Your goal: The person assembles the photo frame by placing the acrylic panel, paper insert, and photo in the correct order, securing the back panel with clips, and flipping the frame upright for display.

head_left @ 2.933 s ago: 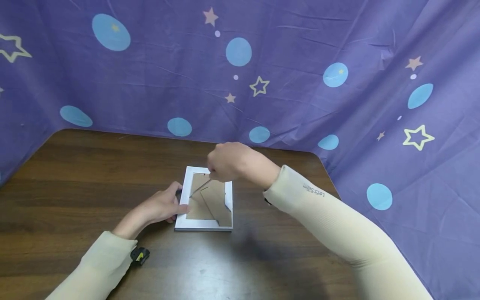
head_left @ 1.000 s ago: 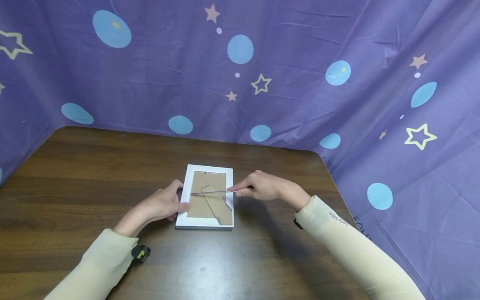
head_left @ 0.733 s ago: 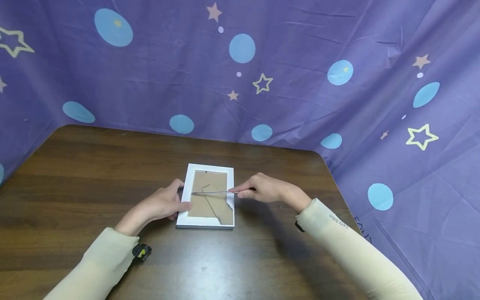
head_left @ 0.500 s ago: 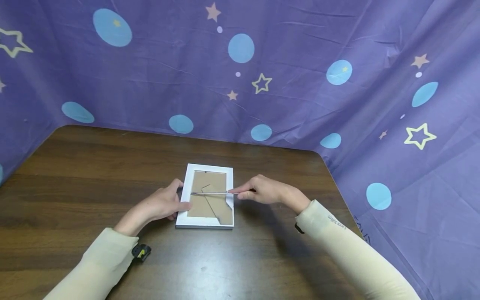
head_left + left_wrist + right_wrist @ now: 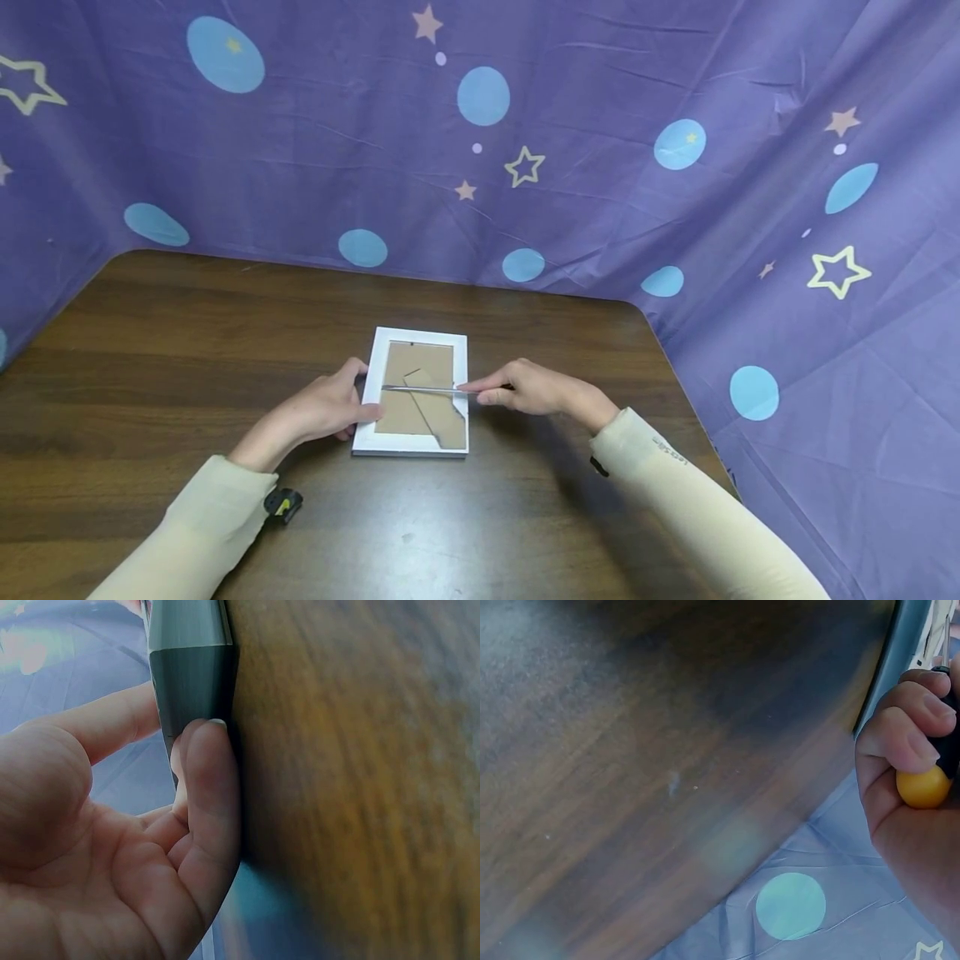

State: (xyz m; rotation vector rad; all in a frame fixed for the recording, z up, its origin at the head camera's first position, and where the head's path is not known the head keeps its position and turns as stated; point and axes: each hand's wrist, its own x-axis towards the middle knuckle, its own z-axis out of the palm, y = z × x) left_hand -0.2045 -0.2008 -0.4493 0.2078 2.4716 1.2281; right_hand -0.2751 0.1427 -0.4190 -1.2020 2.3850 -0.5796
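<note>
A white picture frame (image 5: 414, 445) lies back side up on the table, its brown backing board (image 5: 397, 417) showing. My left hand (image 5: 327, 406) grips the frame's left edge, thumb on top; in the left wrist view the other fingers (image 5: 214, 780) are bent against its side. My right hand (image 5: 536, 387), just right of the frame, holds a screwdriver (image 5: 427, 389). Its thin metal shaft reaches almost flat across the board, the tip at the inner left edge of the white border. In the right wrist view, fingers curl round its black handle with a yellow end (image 5: 924, 787).
A stand flap (image 5: 438, 417) is part of the backing, near the frame's lower right. The dark wooden table (image 5: 225, 333) has a purple patterned curtain (image 5: 585, 208) behind it and along its sides. A black strap device (image 5: 283, 505) sits at the left wrist.
The right hand has come down from above the frame's top right to beside its right edge, laying the screwdriver shaft lower. Lately it has shifted slightly nearer. The left hand and frame stay put.
</note>
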